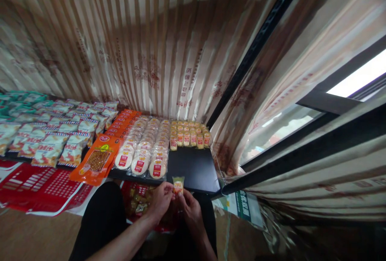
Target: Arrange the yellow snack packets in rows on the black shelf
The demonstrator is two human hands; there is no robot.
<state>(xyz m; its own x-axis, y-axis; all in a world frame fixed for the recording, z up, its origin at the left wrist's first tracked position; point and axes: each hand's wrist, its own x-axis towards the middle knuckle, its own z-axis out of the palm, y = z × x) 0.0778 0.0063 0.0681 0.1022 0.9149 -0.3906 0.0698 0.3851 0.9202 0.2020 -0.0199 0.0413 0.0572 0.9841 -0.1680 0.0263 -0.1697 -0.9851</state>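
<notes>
While the right hand pinches a small packet upright between thumb and bent fingers, the left hand is curled at the packet's left side, its thumb and fingertips drawn close together; whether they also grip the wrapper, I cannot tell. The packet is over the near edge of a black shelf, its printed face towards the wearer.

On the far right of the shelf, small yellow packets of similar look stand close together in rows. Left of them come three columns of round white crackers in clear wrap, then orange bags, the nearest jutting past the shelf's near edge. Farther left lie white bags with striped ends, and green packs at the far left.

Below the shelf on the left is a red basket. A red container with gold-wrapped pieces sits between the knees, partly hidden by the left hand and forearm. A pleated curtain hangs behind the goods, and a dark post slants up from the shelf's far right corner. On the right, a dark bar passes close by the shelf's near corner, hemming in that side.
</notes>
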